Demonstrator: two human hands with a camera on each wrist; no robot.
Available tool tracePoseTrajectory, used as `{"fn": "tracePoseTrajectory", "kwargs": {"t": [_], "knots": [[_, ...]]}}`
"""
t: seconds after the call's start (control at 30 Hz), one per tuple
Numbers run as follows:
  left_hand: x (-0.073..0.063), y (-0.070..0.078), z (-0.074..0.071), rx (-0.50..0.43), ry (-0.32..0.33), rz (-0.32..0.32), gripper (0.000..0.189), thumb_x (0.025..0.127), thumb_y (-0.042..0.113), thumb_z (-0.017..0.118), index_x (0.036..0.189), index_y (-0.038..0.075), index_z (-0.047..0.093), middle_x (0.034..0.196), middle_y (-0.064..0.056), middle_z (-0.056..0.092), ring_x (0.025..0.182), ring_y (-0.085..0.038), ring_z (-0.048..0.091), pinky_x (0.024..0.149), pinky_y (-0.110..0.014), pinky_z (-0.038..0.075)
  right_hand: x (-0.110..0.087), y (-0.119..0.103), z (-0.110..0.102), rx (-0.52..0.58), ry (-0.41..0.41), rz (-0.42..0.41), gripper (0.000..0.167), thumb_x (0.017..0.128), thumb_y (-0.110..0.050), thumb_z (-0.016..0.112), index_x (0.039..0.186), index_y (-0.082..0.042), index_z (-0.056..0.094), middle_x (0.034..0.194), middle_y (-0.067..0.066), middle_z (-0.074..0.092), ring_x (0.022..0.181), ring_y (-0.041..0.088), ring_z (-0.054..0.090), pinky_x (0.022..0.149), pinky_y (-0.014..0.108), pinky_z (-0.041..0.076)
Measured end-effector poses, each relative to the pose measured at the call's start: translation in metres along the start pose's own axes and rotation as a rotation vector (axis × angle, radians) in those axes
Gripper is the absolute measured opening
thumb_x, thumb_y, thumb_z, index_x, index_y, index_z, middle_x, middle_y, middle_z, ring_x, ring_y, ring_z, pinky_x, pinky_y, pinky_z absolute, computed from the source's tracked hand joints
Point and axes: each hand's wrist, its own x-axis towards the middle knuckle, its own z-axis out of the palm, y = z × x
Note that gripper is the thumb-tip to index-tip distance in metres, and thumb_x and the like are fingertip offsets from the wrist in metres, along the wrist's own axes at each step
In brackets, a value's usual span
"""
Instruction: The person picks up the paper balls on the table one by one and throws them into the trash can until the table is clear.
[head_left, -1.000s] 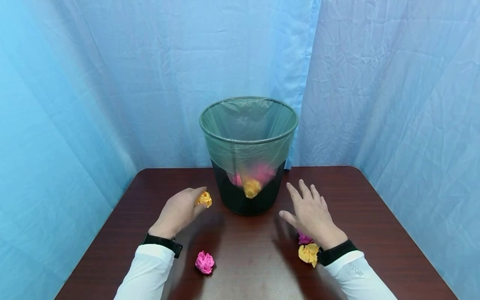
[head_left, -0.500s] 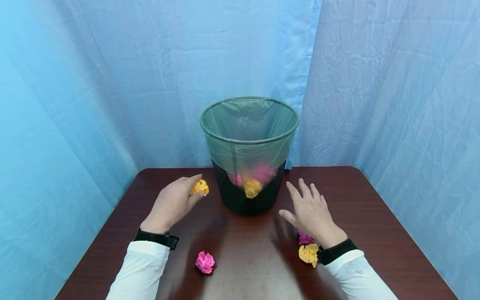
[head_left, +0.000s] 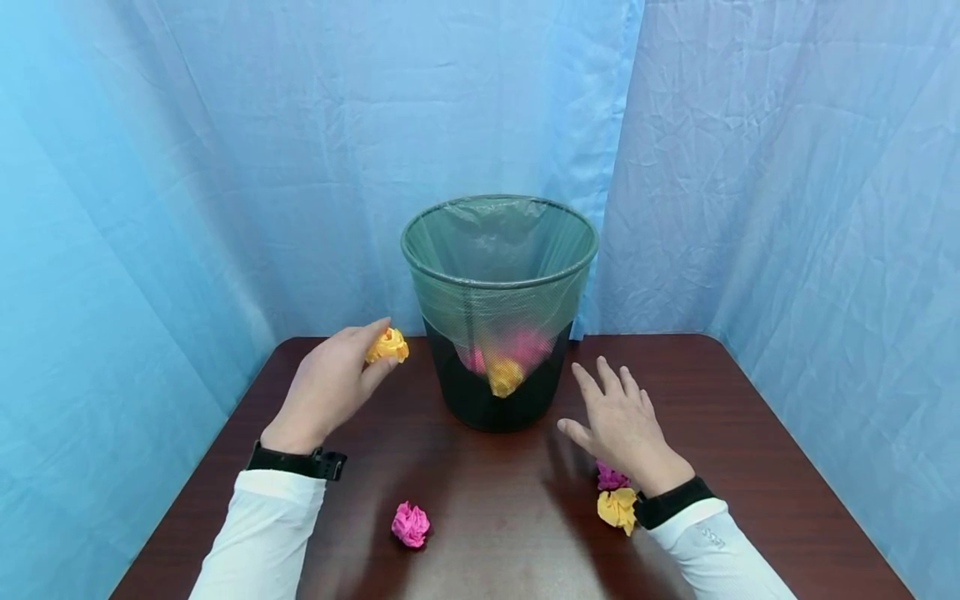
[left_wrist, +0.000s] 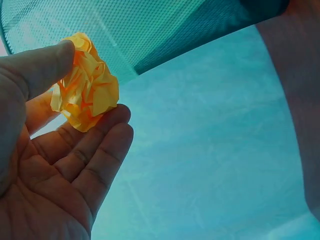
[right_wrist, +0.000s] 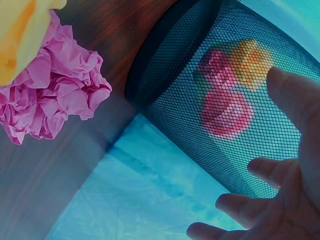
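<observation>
The person's left grip (head_left: 322,385) pinches a crumpled orange-yellow ball (head_left: 387,345) between thumb and fingers, out to the left of the mesh bin (head_left: 465,396), apart from it and seemingly lower than its rim (head_left: 498,284). I'd keep that pinch light, so the paper isn't squashed and comes away cleanly on release. If it goes over the bin, better to raise it fully above the rim first and keep the knuckles off the plastic liner (head_left: 510,225). The right grip (head_left: 622,425) holds nothing, fingers spread, to the bin's right; whether it rests on the tabletop (head_left: 487,533) or hovers, I can't tell. It should mind the purple ball (head_left: 612,477) and pale yellow ball (head_left: 617,508) near its wrist. A pink ball (head_left: 410,525) lies alone, near left.
</observation>
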Motion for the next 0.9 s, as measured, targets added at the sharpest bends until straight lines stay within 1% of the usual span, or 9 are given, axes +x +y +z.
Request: {"fn": "tracePoseTrajectory", "kwargs": {"t": [0.17,0.57,0.8,0.9], "knots": [[0.005,0.001,-0.009,0.001,0.033,-0.009,0.062,0.093,0.024,0.082,0.146,0.003,0.059,0.131,-0.019,0.070,0.110,-0.034,0.070,0.091,-0.051,0.060,0.000,0.001,0.000,0.000,-0.002,0.002,0.087,0.093,-0.047,0.076,0.161,-0.010,0.037,0.165,0.031,0.031,0.147,0.061,0.029,0.111,0.078,0.032],[0.018,0.006,-0.025,0.010,0.084,0.027,0.062,0.093,0.024,0.081,0.147,0.004,0.059,0.130,-0.019,0.070,0.109,-0.034,0.069,0.090,-0.052,0.060,0.000,0.002,-0.001,-0.001,0.007,0.001,0.087,0.092,-0.047,0.076,0.161,-0.010,0.038,0.164,0.031,0.032,0.146,0.061,0.030,0.110,0.078,0.032],[0.027,0.011,-0.034,0.017,0.114,0.031,0.064,0.091,0.023,0.083,0.148,0.004,0.058,0.132,-0.020,0.069,0.112,-0.035,0.069,0.093,-0.053,0.060,0.000,0.002,-0.001,-0.003,0.012,-0.001,0.087,0.092,-0.047,0.077,0.160,-0.010,0.038,0.164,0.031,0.033,0.146,0.061,0.031,0.110,0.078,0.033],[0.031,0.013,-0.037,0.019,0.135,0.036,0.066,0.091,0.024,0.083,0.148,0.004,0.057,0.132,-0.019,0.070,0.111,-0.034,0.069,0.092,-0.052,0.060,0.000,0.002,-0.001,-0.004,0.012,0.001,0.088,0.092,-0.047,0.077,0.161,-0.010,0.038,0.164,0.031,0.033,0.146,0.061,0.031,0.110,0.078,0.033]]}}
